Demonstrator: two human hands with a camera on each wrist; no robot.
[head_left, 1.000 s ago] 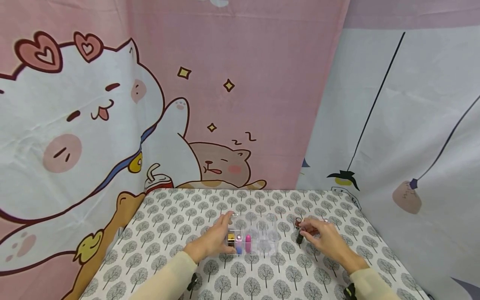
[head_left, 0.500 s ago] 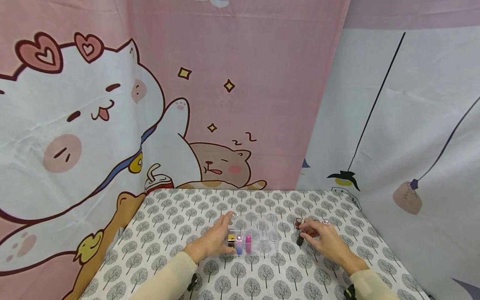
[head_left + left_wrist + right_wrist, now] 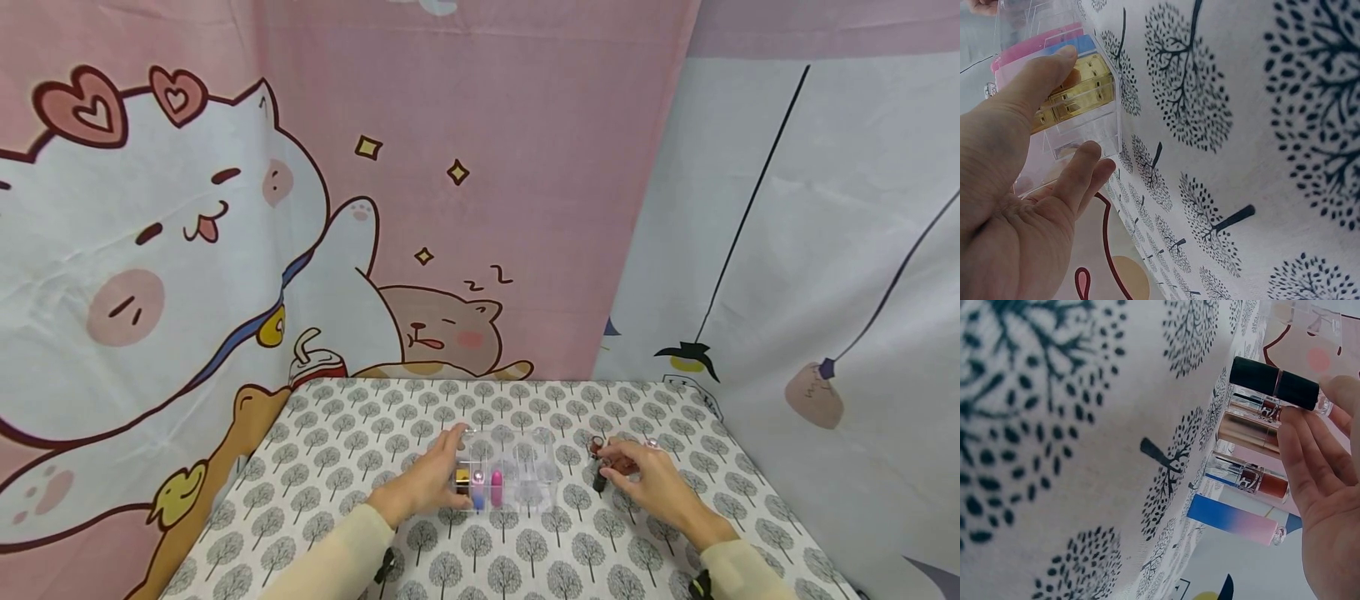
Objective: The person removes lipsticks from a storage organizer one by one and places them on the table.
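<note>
My left hand (image 3: 429, 477) grips the left end of a clear compartment box (image 3: 542, 468) on the table. In the left wrist view its thumb lies over a gold lipstick (image 3: 1088, 90) inside, and its fingertips rest at the box's end. Beside the gold one are a blue-and-pink lipstick (image 3: 478, 500) and a bright pink tube (image 3: 497, 487). To the right of the box, my right hand (image 3: 651, 468) pinches the upper end of an upright black lipstick tube (image 3: 1257, 376); the fingers partly go behind it.
Beyond the black tube, the right wrist view has a golden-brown tube (image 3: 1249, 433), a clear-and-red lip gloss (image 3: 1250, 477) and a blue-to-pink lipstick (image 3: 1232, 519), all upright. A tree-print cloth (image 3: 517, 550) covers the table. Cartoon-print curtains (image 3: 555, 208) hang behind.
</note>
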